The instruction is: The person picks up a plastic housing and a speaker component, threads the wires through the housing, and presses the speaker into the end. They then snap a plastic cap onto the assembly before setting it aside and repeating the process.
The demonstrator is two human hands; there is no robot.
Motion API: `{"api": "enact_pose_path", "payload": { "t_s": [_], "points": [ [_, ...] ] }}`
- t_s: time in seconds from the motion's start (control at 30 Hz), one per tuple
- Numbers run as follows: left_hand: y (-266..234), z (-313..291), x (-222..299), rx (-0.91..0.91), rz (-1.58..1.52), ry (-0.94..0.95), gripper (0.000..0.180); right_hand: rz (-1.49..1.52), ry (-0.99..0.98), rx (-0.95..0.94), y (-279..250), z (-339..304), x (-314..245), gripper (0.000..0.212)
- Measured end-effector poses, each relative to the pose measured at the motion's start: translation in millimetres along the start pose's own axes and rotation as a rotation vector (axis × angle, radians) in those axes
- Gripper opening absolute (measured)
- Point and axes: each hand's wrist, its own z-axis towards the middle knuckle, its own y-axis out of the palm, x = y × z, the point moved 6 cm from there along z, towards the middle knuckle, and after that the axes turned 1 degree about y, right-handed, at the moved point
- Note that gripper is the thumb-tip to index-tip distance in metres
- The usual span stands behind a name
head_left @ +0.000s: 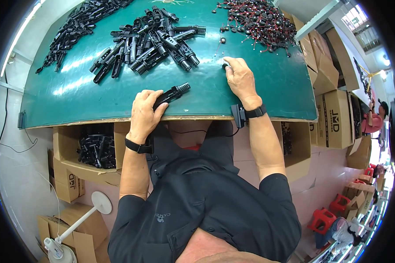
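Note:
My left hand [145,108] is closed round a black plastic housing [173,94], a long tube with a ribbed, spring-like end that points up to the right, just above the table's near edge. Further right, my right hand [241,79] pinches a small black round piece [225,66] between thumb and fingers; most of it is hidden. Past those fingertips a small round part with red wires [223,40] lies alone on the green table [105,98]. Beyond it spreads a heap of similar wired parts [263,26].
A pile of black housings [156,41] lies mid-table, and another heap [77,30] runs along the far left. Under the table stand an open carton of black parts [96,151] and a carton [298,151] at right. A white fan-like stand [102,202] is lower left.

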Motion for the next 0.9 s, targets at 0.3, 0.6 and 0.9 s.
{"api": "enact_pose_path", "payload": {
  "t_s": [0.3, 0.6, 0.9],
  "points": [
    [0.0, -0.9, 5.9, 0.001, 0.037, -0.009, 0.047, -0.208, 0.028, -0.159, 11.1, 2.7, 6.8, 0.023],
    [-3.3, -2.8, 13.0, 0.023, 0.043, 0.016, 0.057, -0.183, -0.025, -0.161, 22.2, 17.0, -3.5, 0.022],
    [-6.9, 16.8, 49.3, 0.093, -0.763, -0.090, 0.047, 1.483, 0.482, -0.491, 4.6, -39.9, -85.4, 0.013]
  ]
}}
